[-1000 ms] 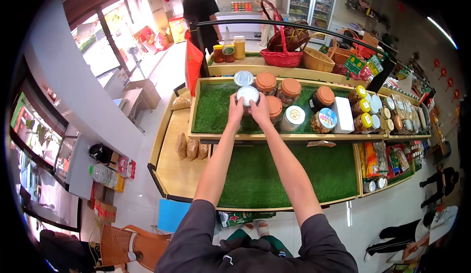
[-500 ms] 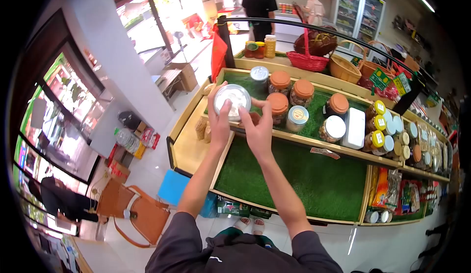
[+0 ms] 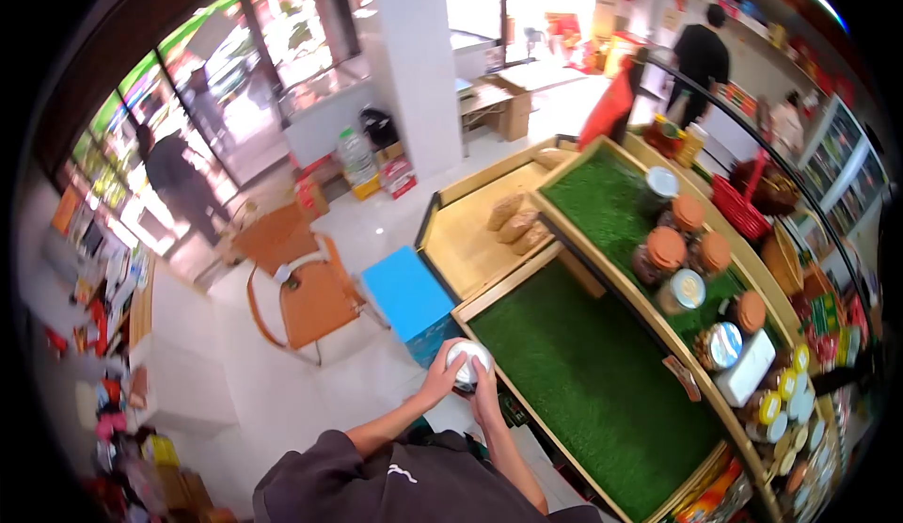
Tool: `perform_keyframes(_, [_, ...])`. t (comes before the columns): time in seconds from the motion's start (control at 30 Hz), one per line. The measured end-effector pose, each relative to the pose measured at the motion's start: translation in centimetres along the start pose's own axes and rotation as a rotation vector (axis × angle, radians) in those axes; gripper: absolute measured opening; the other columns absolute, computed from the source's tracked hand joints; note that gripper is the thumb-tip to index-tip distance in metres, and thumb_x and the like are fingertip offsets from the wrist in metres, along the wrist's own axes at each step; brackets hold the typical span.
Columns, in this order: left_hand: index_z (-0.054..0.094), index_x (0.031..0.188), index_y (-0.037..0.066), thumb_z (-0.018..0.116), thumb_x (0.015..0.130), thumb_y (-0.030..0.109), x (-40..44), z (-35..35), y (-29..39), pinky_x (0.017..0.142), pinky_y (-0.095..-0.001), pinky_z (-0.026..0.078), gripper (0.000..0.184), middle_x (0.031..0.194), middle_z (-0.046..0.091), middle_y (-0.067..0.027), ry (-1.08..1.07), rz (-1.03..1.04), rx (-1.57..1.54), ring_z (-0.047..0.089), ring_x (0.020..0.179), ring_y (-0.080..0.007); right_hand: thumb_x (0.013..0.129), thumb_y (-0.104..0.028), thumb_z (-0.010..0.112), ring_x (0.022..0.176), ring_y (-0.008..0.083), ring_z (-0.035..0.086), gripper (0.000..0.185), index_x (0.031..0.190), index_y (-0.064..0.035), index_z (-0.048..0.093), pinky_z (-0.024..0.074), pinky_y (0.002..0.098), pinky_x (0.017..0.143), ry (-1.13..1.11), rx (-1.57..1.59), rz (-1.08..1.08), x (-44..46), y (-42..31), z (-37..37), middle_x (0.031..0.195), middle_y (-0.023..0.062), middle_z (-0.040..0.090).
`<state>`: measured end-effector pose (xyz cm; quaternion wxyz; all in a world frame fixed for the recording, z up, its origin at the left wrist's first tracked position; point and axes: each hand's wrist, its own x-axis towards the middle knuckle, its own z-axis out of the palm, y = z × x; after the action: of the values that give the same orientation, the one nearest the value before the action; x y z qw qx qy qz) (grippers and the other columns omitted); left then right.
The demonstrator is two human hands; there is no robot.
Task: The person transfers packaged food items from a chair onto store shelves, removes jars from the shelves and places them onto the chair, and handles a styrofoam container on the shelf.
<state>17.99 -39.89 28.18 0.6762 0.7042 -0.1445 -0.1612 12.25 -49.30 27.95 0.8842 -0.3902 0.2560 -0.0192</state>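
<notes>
While both arms reach forward from dark sleeves, the left hand [image 3: 435,379] and right hand [image 3: 485,394] meet around a white-lidded jar [image 3: 468,357], which sits between them in front of the torso. Taking the jar as the clock's centre, the left forearm comes in from eight o'clock and the right from five. Both hands are closed on the jar, pressing it from opposite sides, with the thumbs over the lid; the fingers underneath are hidden, so their placement cannot be told. The lid faces upward, toward the camera. A blue box [image 3: 407,290] lies near the hands at about eleven o'clock, and a brown chair [image 3: 324,319] well apart at ten. Toward three o'clock is a turf-lined tray [image 3: 583,382]. Orange-lidded jars [image 3: 665,248] stand on the upper shelf [image 3: 594,184] at two o'clock.
</notes>
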Motion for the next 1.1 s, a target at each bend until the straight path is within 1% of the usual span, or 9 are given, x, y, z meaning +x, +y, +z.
perform_keyframes(0.13, [0.045,0.122,0.005,0.051,0.094,0.024,-4.8,-5.0,-3.9,0.091,-0.0298,0.040,0.035,0.111,0.053,-0.0107,0.114,-0.146,-0.020,0.050,0.105,-0.0177,0.091,-0.036,0.051,0.120,0.0287,0.044,0.054,0.137,-0.0195,0.027,0.0469,0.0538,0.085,-0.141,-0.164,0.250,-1.1,4.5,1.2,0.133,0.0104,0.038])
perform_keyframes(0.3, [0.048,0.119,0.004,0.054,0.092,0.025,-5.8,-9.5,-6.1,0.089,-0.0301,0.041,0.035,0.113,0.054,-0.0127,0.338,-0.195,-0.177,0.052,0.105,-0.0192,0.092,-0.033,0.051,0.122,0.0262,0.041,0.053,0.138,-0.0213,0.026,0.0456,0.0530,0.089,-0.201,-0.246,0.338,0.0,7.7,5.9,0.135,0.0088,0.037])
perform_keyframes(0.37, [0.052,0.115,0.002,0.056,0.090,0.026,-5.6,-11.8,-7.6,0.088,-0.0316,0.043,0.035,0.112,0.056,-0.0156,0.517,-0.208,-0.048,0.055,0.104,-0.0224,0.092,-0.030,0.050,0.121,0.0243,0.041,0.051,0.137,-0.0220,0.028,0.0455,0.0497,0.089,-0.204,-0.323,0.324,0.9,9.0,8.5,0.135,0.0074,0.037])
perform_keyframes(0.47, [0.054,0.114,0.000,0.057,0.088,0.027,-5.7,-16.1,-7.8,0.086,-0.0329,0.043,0.037,0.110,0.058,-0.0177,0.527,-0.254,-0.043,0.056,0.102,-0.0252,0.093,-0.028,0.049,0.121,0.0230,0.042,0.050,0.138,-0.0228,0.028,0.0457,0.0457,0.089,-0.192,-0.379,0.331,1.6,11.0,12.5,0.135,0.0061,0.036])
perform_keyframes(0.5, [0.054,0.115,0.000,0.056,0.088,0.027,-5.8,-17.5,-5.5,0.086,-0.0335,0.044,0.038,0.108,0.059,-0.0177,0.528,-0.264,-0.073,0.057,0.101,-0.0253,0.093,-0.028,0.050,0.119,0.0216,0.043,0.051,0.139,-0.0239,0.028,0.0457,0.0423,0.088,-0.182,-0.391,0.337,2.0,12.2,13.4,0.135,0.0056,0.037])
perform_keyframes(0.67, [0.054,0.116,0.001,0.056,0.088,0.026,-7.7,-24.3,-7.9,0.087,-0.0327,0.044,0.038,0.109,0.059,-0.0167,0.639,-0.291,-0.178,0.056,0.102,-0.0237,0.092,-0.029,0.053,0.115,0.0193,0.046,0.054,0.140,-0.0247,0.028,0.0460,0.0398,0.087,-0.203,-0.452,0.367,3.5,18.1,18.5,0.131,0.0039,0.041])
perform_keyframes(0.87, [0.050,0.121,0.002,0.055,0.089,0.027,-10.8,-31.3,-9.6,0.093,-0.0322,0.040,0.041,0.117,0.054,-0.0144,0.741,-0.293,-0.281,0.051,0.110,-0.0228,0.091,-0.029,0.056,0.113,0.0191,0.047,0.058,0.142,-0.0228,0.027,0.0468,0.0349,0.082,-0.412,-0.527,0.547,4.8,22.8,24.5,0.129,0.0053,0.043])
perform_keyframes(1.0, [0.046,0.126,0.002,0.051,0.093,0.027,-12.5,-34.0,-9.4,0.094,-0.0323,0.039,0.041,0.123,0.050,-0.0134,0.933,-0.248,-0.470,0.048,0.112,-0.0221,0.092,-0.026,0.053,0.112,0.0197,0.049,0.055,0.141,-0.0210,0.029,0.0484,0.0343,0.084,-0.600,-0.645,0.614,5.4,23.7,29.3,0.128,0.0082,0.044])
perform_keyframes(1.1, [0.045,0.127,0.003,0.048,0.095,0.025,-12.8,-35.6,-8.2,0.094,-0.0314,0.039,0.039,0.123,0.049,-0.0127,0.992,-0.206,-0.485,0.048,0.112,-0.0210,0.089,-0.019,0.059,0.108,0.0192,0.052,0.051,0.135,-0.0148,0.039,0.0507,0.0314,0.080,-0.593,-0.652,0.607,6.6,26.2,31.0,0.123,0.0091,0.048])
